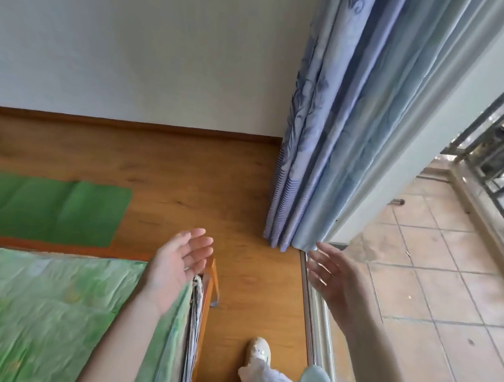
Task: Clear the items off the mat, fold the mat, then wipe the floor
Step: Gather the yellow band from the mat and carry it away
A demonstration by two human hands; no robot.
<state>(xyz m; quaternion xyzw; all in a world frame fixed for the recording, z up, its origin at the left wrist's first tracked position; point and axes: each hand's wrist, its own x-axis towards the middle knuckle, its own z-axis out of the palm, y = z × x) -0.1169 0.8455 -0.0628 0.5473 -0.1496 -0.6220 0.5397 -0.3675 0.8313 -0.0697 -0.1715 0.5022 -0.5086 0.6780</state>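
Note:
A green mat lies flat on the wooden floor at the left, with nothing on the part I can see; its left end runs out of view. My left hand hovers palm up above the corner of the bed, fingers relaxed and holding nothing. Over the door track, my right hand is also held out, fingers spread, with nothing in it. Both hands are well to the right of the mat.
A bed with a light green sheet and a wooden frame fills the lower left. Blue curtains hang by an open sliding door. A tiled balcony with a railing lies to the right. My foot stands on the floor.

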